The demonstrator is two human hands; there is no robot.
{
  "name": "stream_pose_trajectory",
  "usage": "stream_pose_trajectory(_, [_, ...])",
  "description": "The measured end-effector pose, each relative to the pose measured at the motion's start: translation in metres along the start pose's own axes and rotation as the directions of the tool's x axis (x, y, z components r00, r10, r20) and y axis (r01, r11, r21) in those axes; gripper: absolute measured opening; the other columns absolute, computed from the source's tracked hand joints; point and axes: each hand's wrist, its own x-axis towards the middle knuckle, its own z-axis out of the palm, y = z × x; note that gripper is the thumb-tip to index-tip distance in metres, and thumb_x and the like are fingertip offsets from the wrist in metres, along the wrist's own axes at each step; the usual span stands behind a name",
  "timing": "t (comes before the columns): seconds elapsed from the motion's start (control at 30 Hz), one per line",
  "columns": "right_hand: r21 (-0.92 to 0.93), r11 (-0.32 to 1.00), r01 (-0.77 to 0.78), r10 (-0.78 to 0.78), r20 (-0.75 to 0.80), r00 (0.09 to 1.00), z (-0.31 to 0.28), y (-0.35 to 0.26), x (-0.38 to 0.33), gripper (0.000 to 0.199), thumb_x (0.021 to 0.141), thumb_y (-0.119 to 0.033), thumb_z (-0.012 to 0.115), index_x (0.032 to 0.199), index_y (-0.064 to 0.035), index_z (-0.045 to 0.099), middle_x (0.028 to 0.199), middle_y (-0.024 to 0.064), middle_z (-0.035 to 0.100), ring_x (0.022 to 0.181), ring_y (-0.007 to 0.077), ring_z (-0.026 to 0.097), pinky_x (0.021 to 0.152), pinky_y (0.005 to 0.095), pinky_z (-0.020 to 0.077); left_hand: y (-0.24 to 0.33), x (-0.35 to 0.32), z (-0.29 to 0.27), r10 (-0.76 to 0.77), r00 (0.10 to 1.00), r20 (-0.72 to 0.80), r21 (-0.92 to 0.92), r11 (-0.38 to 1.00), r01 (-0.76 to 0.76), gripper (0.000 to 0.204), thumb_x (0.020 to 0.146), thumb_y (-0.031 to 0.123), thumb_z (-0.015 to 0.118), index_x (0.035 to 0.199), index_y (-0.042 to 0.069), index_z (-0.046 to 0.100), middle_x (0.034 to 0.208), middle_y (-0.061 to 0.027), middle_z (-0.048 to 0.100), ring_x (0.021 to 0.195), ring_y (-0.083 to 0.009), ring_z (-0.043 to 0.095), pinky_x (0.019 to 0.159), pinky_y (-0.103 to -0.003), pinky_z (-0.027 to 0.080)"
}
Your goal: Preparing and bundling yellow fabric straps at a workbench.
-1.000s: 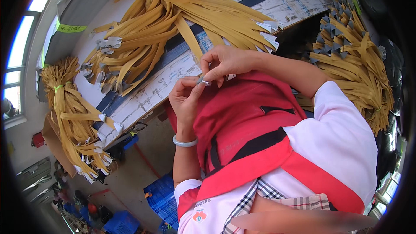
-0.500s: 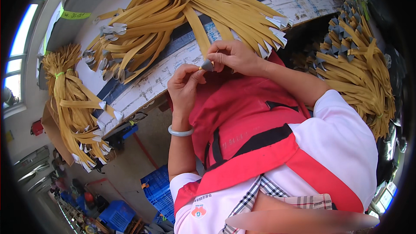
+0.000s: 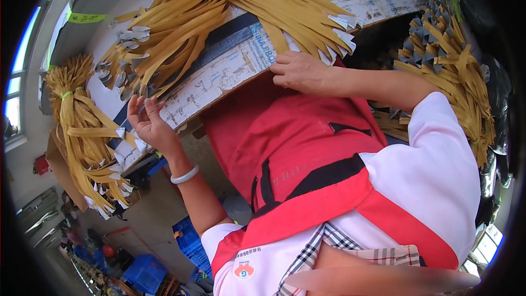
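Observation:
Long mustard-yellow fabric strips lie in a spread bundle on the worktable, many with grey folded tips at their left ends. My left hand is beside these grey tips at the table's front edge, fingers apart, its fingertips close to the lowest ones. To the right, more strips fan out to white-tipped ends. My right hand rests at the table edge just below these strips, its fingers curled. One strip runs down to it, but what lies within the fingers is hidden.
A tied bundle of white-tipped strips hangs over the table's left end. At the right is a pile of grey-tipped strips. Blue crates stand on the floor at lower left. A red apron covers my front, against the table edge.
Both hands were together on one strip's grey tip. They have parted: my left hand has moved left to the grey-tipped bundle and opened, while my right hand has shifted slightly right.

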Motion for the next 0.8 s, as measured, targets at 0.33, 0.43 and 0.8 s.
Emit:
stream_pose_trajectory(0.33, [-0.186,0.968,0.171,-0.129,0.221,0.967,0.009,-0.004,-0.001,0.009,0.081,-0.016,0.062,0.081,-0.0094,0.067,0.095,0.0026,0.056,0.102,0.0188,0.053,0.086,0.0311,0.0412,-0.040,-0.122,0.056,-0.238,0.621,0.747,0.083,0.960,0.268,0.017,0.089,-0.009,0.061,0.103,-0.002,0.065,0.104,-0.0037,0.062,0.090,-0.0101,0.061,0.080,-0.024,0.051])
stream_pose_trajectory(0.43, [0.805,0.523,-0.280,0.245,0.172,0.954,-0.019,-0.012,0.010,0.012,0.089,-0.009,0.065,0.085,-0.0021,0.055,0.094,0.0060,0.051,0.091,0.0215,0.055,0.077,0.0320,0.0447,-0.015,-0.118,0.065,-0.187,0.636,0.748,-0.109,0.912,0.395,0.021,0.086,-0.013,0.061,0.103,-0.002,0.066,0.116,-0.0071,0.059,0.101,-0.0135,0.061,0.086,-0.026,0.051])
stream_pose_trajectory(0.8, [0.975,0.143,-0.168,0.572,0.057,0.818,-0.001,-0.019,0.031,0.020,0.098,-0.024,0.061,0.095,-0.0056,0.056,0.084,-0.0026,0.055,0.074,0.0046,0.049,0.062,0.0216,0.0411,0.009,-0.114,0.075,-0.181,0.717,0.673,-0.305,0.816,0.492,0.013,0.084,-0.007,0.069,0.095,0.000,0.067,0.122,-0.0095,0.057,0.103,-0.0149,0.059,0.088,-0.026,0.049])
